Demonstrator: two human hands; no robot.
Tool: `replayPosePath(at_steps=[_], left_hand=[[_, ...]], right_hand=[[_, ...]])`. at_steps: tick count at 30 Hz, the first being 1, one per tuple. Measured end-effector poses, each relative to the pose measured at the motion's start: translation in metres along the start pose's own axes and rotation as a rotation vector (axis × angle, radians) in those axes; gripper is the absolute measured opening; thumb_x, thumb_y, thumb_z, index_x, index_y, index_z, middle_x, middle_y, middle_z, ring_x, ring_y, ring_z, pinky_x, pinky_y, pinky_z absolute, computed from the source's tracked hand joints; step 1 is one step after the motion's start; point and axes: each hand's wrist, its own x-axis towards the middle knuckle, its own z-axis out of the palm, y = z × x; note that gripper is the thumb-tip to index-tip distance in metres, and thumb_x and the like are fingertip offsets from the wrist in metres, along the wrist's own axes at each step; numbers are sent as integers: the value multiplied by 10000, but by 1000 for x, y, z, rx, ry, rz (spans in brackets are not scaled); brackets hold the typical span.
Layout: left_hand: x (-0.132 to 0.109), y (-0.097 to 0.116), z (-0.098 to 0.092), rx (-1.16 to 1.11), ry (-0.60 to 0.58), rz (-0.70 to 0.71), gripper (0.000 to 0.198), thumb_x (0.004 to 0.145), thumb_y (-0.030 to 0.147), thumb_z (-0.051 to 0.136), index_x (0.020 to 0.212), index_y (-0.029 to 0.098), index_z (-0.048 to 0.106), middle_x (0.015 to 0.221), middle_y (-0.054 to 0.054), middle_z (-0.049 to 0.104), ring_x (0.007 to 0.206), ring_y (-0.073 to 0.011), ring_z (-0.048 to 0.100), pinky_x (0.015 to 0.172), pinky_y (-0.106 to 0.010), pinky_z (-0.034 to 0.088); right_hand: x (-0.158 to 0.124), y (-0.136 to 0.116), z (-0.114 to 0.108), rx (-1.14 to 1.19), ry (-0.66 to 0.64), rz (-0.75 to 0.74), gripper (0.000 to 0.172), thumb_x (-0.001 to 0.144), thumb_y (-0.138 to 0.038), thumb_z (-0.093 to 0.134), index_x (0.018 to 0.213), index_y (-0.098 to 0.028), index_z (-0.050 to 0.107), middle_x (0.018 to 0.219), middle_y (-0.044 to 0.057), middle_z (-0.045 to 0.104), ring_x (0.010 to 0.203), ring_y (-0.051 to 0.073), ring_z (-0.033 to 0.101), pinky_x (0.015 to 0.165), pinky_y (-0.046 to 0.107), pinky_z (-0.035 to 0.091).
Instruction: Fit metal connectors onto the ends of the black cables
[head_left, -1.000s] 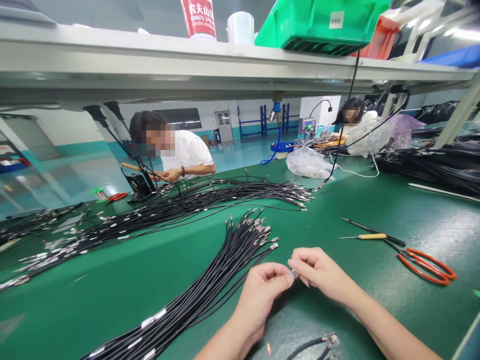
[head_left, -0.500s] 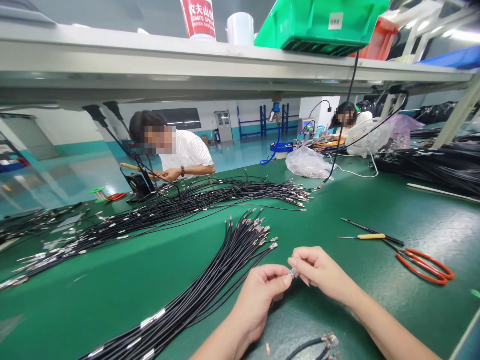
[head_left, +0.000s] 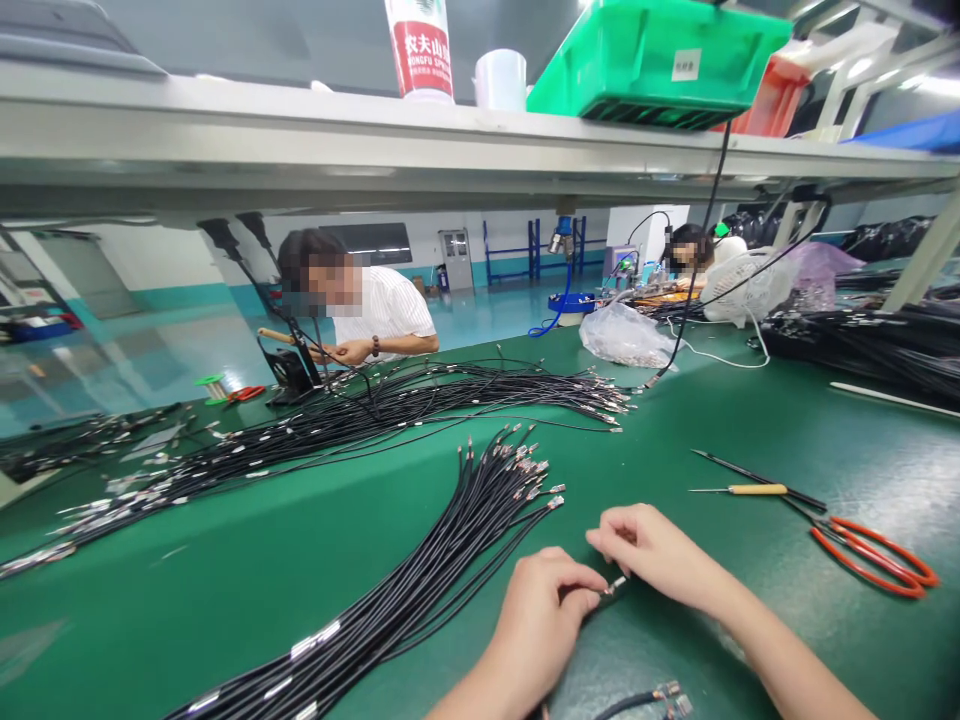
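My left hand (head_left: pixel 546 612) pinches a small silvery metal connector (head_left: pixel 615 588) between thumb and fingertips, with its bright end sticking out to the right. My right hand (head_left: pixel 661 552) is beside that end, fingers curled and pressed together; whether it grips anything is hidden. To the left lies a bundle of black cables (head_left: pixel 442 560), their metal connector ends fanned out close to my left hand. Short black cable pieces with metal connectors (head_left: pixel 666 692) rest on the green table below my hands.
Red-handled scissors (head_left: pixel 874 555), a yellow-handled pick (head_left: pixel 757 490) and dark tweezers (head_left: pixel 806 496) lie at the right. Another cable bundle (head_left: pixel 420 400) stretches behind. A co-worker (head_left: pixel 375 310) works across the table. Overhead runs a shelf (head_left: pixel 315 130) with a green bin (head_left: pixel 660 60).
My fingertips have drawn slightly apart, and more of the connector shows between them. My left hand has turned more knuckles-up. The whole view has shifted a little.
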Motion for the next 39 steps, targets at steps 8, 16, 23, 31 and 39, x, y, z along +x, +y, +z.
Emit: replayPosePath(at_steps=[8,16,23,31,39], left_hand=[[-15,-6,25,221,-353,93,205,598,104,674,745,225,750,666,-25,592,603,-146,472,621,-255,370],[-11,-4,15,194,-203,29,258,621,56,549,745,185,735,769,-47,633,740,-174,551,732,-262,412],[1,-6,-11,529,183,99,281,714,60,474,883,178,664,917,-75,597,896,-225,503,801,-351,396],[14,-22,-17,653,184,72,216,749,124,519,915,175,647,903,-69,600,885,-221,516,810,-356,396],[13,-15,-14,569,182,67,228,784,81,396,772,164,608,820,-58,564,837,-200,514,756,-318,403]], right_hand=[[19,19,20,-299,137,-205,395,822,-221,455,1213,-265,478,1045,83,514,971,230,464,882,391,374],[35,8,21,-252,120,-187,97,803,-192,484,789,-224,575,878,31,542,869,194,507,777,328,401],[46,10,16,23,46,-166,124,819,-237,448,730,-186,517,692,-12,547,672,148,504,636,264,398],[36,18,18,347,22,-103,160,797,-306,507,746,-163,555,645,-22,561,630,133,522,638,260,407],[30,19,-3,118,2,-79,242,818,-373,483,745,-165,584,696,-2,572,669,149,500,647,272,387]])
